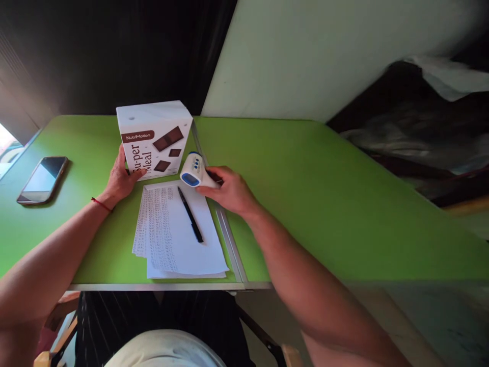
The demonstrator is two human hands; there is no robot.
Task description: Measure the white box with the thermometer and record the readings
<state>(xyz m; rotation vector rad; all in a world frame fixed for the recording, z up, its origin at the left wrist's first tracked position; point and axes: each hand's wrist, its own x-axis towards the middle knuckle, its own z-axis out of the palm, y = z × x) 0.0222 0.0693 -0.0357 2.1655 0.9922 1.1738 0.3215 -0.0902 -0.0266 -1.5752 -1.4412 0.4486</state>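
Observation:
My left hand (121,178) grips the lower left side of a white box (155,140) printed with brown bars and "NutriMotion". The box stands upright on the green table. In my right hand (231,189) is a white infrared thermometer (194,171) with blue buttons and a blue-rimmed screen, its fingers closed round the handle. The thermometer is just right of the box's lower corner. Below both lie several sheets of paper (202,260), the left part covered with rows of handwriting. A black pen (191,215) rests slantwise on the top sheet.
A smartphone (43,179) lies face up at the left of the green table (305,204). A metal seam (229,239) crosses the tabletop right of the papers. Behind are a dark panel (114,51) and a pale wall (290,61). Dark, plastic-covered items (420,137) are at the right.

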